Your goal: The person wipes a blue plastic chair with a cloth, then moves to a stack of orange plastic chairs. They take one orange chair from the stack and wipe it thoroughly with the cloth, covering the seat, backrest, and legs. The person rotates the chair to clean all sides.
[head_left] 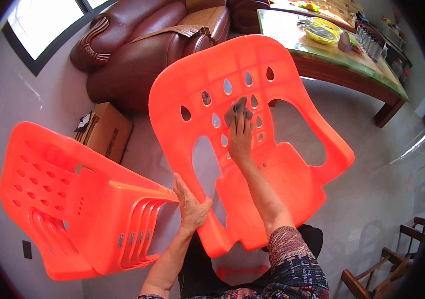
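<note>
An orange-red plastic armchair [232,55] with drop-shaped holes in its backrest is tilted in front of me. My left hand [191,207] grips its left armrest edge, thumb on the near side. On the middle of the backrest, my right hand [241,137] presses a dark grey cloth [240,110] among the holes. The cloth is bunched under my fingertips. To the left is a nested stack of similar orange-red chairs [92,199], lying tipped, close to my left hand.
A cardboard box [114,137] stands by the wall behind the stack. Farther back are a brown leather sofa [137,50] and a stone-topped table [292,37] with yellow baskets [322,32] and several glasses [372,45]. Wooden stool legs [377,274] show at the lower right.
</note>
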`<move>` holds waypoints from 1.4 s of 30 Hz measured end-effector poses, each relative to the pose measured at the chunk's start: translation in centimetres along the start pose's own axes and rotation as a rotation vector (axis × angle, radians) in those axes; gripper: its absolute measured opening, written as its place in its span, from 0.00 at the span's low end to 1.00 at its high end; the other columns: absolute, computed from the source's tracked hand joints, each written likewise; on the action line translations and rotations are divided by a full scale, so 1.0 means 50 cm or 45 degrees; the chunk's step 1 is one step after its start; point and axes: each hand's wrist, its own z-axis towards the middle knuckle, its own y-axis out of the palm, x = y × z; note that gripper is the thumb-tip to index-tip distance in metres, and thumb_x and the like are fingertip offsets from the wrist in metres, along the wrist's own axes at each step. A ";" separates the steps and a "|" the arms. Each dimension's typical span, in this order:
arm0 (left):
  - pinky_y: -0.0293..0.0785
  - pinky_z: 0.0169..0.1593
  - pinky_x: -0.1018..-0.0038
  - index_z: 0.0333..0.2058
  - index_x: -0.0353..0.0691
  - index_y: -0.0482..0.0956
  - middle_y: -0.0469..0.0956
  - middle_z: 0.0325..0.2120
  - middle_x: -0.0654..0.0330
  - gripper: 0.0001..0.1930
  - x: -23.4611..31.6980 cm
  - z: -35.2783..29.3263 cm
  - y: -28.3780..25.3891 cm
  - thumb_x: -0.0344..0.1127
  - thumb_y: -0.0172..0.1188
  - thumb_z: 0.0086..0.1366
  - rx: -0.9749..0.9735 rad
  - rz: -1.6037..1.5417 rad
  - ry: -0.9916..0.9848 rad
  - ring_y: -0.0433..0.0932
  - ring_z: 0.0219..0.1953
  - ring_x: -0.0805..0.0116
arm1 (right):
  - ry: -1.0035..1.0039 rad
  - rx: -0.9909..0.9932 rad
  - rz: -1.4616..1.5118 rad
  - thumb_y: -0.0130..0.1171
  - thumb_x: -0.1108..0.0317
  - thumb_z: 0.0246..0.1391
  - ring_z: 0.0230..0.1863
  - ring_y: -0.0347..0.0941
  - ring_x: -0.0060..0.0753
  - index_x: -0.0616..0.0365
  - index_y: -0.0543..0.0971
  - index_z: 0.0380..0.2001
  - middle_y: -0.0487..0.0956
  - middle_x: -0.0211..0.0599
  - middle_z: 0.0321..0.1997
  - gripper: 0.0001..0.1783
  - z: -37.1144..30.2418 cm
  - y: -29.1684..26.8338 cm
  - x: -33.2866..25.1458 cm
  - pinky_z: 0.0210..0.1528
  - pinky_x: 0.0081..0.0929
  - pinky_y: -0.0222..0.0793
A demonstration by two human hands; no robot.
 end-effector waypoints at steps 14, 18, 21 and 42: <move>0.46 0.67 0.58 0.65 0.29 0.29 0.37 0.63 0.37 0.55 -0.013 0.000 0.002 0.30 0.62 0.47 0.013 -0.005 -0.011 0.41 0.67 0.43 | -0.029 0.056 0.610 0.48 0.80 0.49 0.53 0.60 0.55 0.62 0.68 0.56 0.61 0.50 0.58 0.27 0.162 -0.059 -0.130 0.54 0.44 0.61; 0.46 0.67 0.59 0.65 0.29 0.29 0.39 0.63 0.37 0.55 -0.018 -0.002 0.008 0.29 0.62 0.46 0.029 0.033 0.043 0.42 0.67 0.44 | -0.010 -0.032 0.256 0.49 0.78 0.47 0.56 0.56 0.53 0.59 0.69 0.55 0.56 0.48 0.63 0.28 0.120 -0.029 -0.124 0.53 0.43 0.61; 0.47 0.66 0.58 0.65 0.29 0.30 0.40 0.63 0.36 0.55 -0.016 -0.004 0.011 0.29 0.62 0.46 0.061 0.002 0.046 0.43 0.66 0.43 | -0.023 -0.082 0.198 0.51 0.76 0.46 0.57 0.56 0.51 0.56 0.69 0.56 0.56 0.46 0.64 0.29 0.097 -0.019 -0.103 0.52 0.45 0.61; 0.49 0.66 0.59 0.65 0.30 0.29 0.39 0.63 0.37 0.57 -0.009 -0.001 0.016 0.31 0.65 0.46 0.035 -0.012 -0.049 0.43 0.66 0.42 | -0.208 -0.046 0.450 0.53 0.73 0.46 0.59 0.57 0.47 0.54 0.73 0.52 0.59 0.37 0.64 0.25 0.128 -0.095 -0.200 0.54 0.40 0.64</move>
